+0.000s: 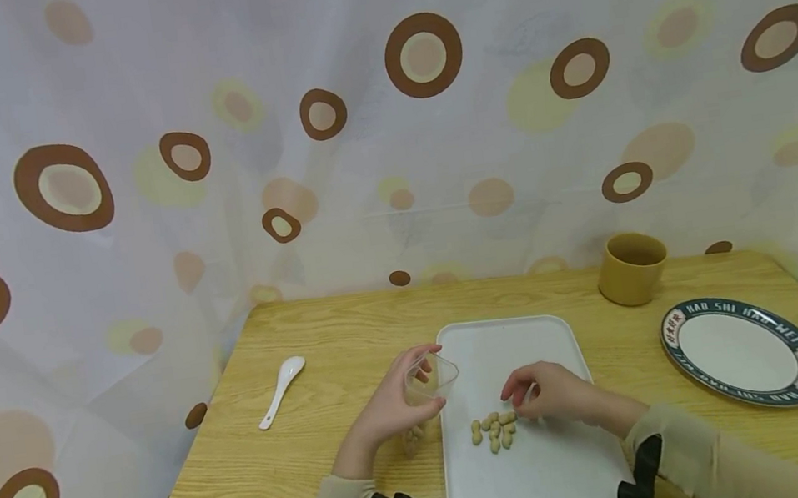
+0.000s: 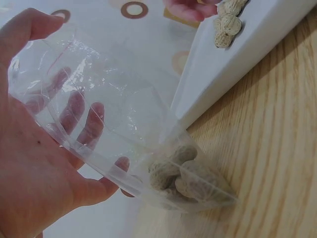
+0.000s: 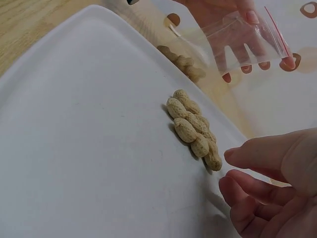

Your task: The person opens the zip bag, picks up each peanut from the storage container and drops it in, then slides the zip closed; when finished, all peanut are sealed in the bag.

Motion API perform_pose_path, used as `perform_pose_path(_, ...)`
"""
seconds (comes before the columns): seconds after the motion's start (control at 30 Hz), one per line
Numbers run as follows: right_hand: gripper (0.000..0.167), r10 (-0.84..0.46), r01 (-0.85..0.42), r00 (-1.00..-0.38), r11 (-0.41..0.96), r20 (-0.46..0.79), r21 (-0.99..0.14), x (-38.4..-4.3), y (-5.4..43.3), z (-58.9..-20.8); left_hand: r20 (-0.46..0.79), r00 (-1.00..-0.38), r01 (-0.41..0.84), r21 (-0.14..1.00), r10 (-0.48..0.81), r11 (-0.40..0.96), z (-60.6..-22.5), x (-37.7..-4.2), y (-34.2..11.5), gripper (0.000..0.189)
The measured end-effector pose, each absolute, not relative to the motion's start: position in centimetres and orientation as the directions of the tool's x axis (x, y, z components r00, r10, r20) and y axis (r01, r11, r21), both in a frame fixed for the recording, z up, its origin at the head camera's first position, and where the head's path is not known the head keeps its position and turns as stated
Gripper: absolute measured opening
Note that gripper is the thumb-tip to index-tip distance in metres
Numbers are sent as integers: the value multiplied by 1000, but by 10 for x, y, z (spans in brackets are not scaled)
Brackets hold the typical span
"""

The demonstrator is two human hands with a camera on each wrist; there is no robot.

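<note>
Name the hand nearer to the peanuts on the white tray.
Right. The right hand is over the tray, fingertips just beside the peanuts; the left hand is farther off, holding the clear bag by the tray's left edge.

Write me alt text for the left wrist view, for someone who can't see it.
A left hand holds a clear bag open, with several peanuts in its bottom corner. Beyond it, more peanuts lie on a white tray, the right hand partly visible beside them; the table is wood-grained.
</note>
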State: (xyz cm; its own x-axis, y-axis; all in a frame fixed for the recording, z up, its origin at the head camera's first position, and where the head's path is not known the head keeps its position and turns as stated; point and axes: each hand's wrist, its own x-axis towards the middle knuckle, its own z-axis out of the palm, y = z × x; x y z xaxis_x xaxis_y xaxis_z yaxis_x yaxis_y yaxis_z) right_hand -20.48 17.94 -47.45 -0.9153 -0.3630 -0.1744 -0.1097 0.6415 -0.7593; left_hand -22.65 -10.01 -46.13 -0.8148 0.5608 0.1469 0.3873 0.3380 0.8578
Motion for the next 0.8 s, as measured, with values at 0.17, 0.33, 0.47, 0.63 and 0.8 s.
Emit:
perform_pose_path(0.17, 18, -391, -142, -906, 643, -163, -752, -203, 179, -478, 143, -815, 383, 859, 561, 339, -460, -226, -100, 69)
perform_pose_path(0.33, 17, -406, -158, -900, 644, -159, -748, -202, 178, -478, 145, -813, 386, 859, 564, 336, -460, -226, -100, 69)
perform_pose_path(0.47, 14, -413, -162, -896, 644, -162, -748, -201, 177, -478, 147, -813, 385, 861, 563, 332, -461, -227, -100, 69)
perform_pose_path(0.63, 11, -403, -154, -899, 656, -170, -739, -201, 175, -480, 149, -813, 389, 858, 563, 335, -462, -227, -101, 69)
perform_pose_path(0.8, 8, -391, -151, -904, 669, -172, -728, -200, 173, -481, 148, -811, 393, 855, 565, 340, -462, -227, -101, 69)
